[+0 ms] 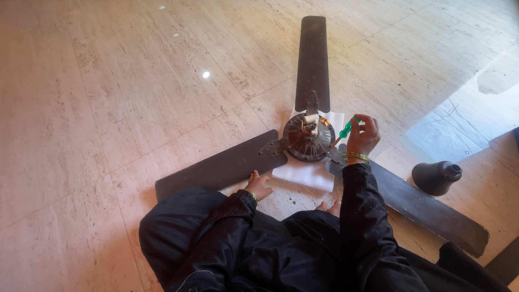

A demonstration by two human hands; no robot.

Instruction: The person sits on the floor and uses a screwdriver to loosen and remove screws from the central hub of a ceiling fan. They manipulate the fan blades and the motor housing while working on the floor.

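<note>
A polished beige stone-tile floor (pixel 108 108) holds a dismantled dark brown three-blade ceiling fan (pixel 312 65), its round metal motor hub (pixel 308 141) resting on a white cloth (pixel 303 174).

The fan lies straight ahead of the seated, black-sleeved person — one blade running directly away, the other two splayed left and right across the knees. A dark bell-shaped canopy cover (pixel 437 177) stands apart to the right. The right hand (pixel 363 138), just beside the hub and the nearer of the two, is closed on a green-handled screwdriver (pixel 344 130) angled down-left toward the hub's rim. The left hand (pixel 258 185) rests with fingers spread at the edge of the left blade, gripping nothing.
</note>
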